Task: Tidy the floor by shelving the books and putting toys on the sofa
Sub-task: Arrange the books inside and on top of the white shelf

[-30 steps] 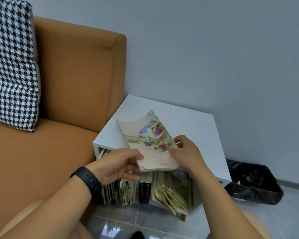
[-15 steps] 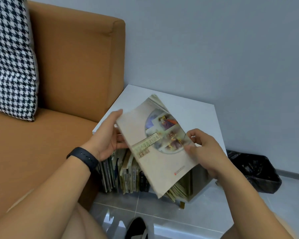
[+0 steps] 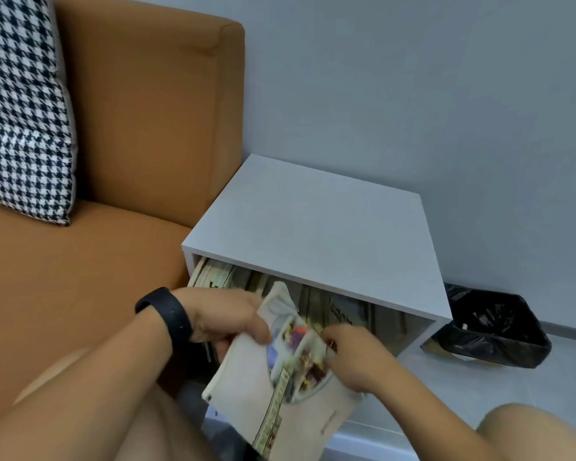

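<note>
Two hands (image 3: 228, 319) (image 3: 354, 356) gripping one book (image 3: 280, 404), white shelf (image 3: 313, 227) behind

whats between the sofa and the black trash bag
In the head view, the white shelf unit stands between the sofa and the black trash bag, books inside it.

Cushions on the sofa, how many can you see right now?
1: a black-and-white houndstooth cushion leaning against the backrest of the orange sofa, at the frame's left edge. The sofa runs out of view there, so more may be hidden.
</note>
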Demonstrator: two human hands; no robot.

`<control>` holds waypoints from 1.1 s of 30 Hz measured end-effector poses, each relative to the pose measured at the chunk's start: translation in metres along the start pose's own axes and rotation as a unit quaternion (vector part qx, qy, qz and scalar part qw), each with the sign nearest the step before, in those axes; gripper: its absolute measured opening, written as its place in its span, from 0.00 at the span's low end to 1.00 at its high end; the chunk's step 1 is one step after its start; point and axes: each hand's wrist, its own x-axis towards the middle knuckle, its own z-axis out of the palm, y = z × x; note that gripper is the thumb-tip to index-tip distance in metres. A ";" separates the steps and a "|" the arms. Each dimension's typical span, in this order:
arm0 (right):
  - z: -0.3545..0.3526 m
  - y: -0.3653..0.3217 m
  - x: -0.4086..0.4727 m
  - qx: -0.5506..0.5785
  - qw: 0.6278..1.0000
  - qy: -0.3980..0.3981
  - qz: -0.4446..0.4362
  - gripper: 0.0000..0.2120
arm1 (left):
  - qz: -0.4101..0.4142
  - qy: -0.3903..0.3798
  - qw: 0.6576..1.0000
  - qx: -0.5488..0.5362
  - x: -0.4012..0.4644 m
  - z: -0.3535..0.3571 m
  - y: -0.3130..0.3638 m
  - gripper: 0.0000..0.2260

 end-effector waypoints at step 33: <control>0.035 -0.025 0.113 0.096 0.983 0.023 0.154 0.23 | -0.184 0.026 0.935 0.302 0.050 0.063 -0.031 0.14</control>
